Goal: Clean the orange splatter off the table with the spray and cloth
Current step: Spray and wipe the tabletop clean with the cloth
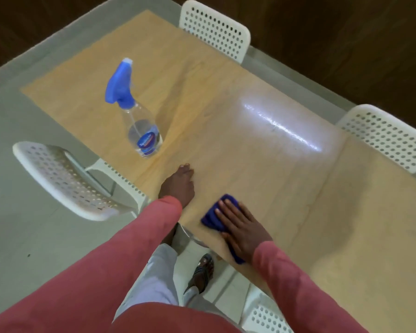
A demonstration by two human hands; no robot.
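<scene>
— What's over on the left side of the table (286, 179)?

— A white perforated chair (65, 181) pulled up to the left edge, and on the tabletop near that edge my spray bottle (137, 109), standing upright, clear with a blue trigger head, well apart from both my hands.

— And your left hand (178, 186)?

— It rests on the table just in from the near-left edge, fingers laid out together, gripping nothing.

— The cloth?

— The blue cloth (213, 218) is under my right hand (240, 227), close to the near edge. My fingers lie flat and spread on top of it, pressing it to the wood.

— Any orange splatter visible?

— I can't tell; I see pale wood and a bright glare streak towards the far-right edge.

— Beyond that?

— Two more white chairs (214, 30) along the far edge.
</scene>
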